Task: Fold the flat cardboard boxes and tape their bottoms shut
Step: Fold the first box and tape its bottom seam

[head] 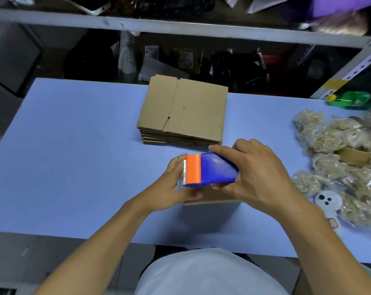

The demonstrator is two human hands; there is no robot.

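Cardboard first: stack of flat boxes sits at the far middle of the blue table, top sheet creased, edges of lower sheets showing at its near side. Right side of the table is crowded with clear bags of pale fluffy stuff, a brown card band among them, and a small white toy face with black dots at their near edge. Green bottle with yellow cap lies on its side at the far right corner. Grey shelf runs behind the table, dark clutter on and under it, mostly blurred. White shirt at the bottom of the view.

Both hands are near the table middle, just in front of the stack. Right hand grips the blue dispenser, fingers curled over its far edge and thumb on the near side. Left hand is at the orange toothed end, thumb under the near edge and fingers curled behind the blade; cannot tell whether they pinch tape or the dispenser itself. Under the dispenser and hands a box rests on the table, only its near brown edge visible; the rest is hidden, so how it is folded cannot be told. Nothing lies between the box and the stack.
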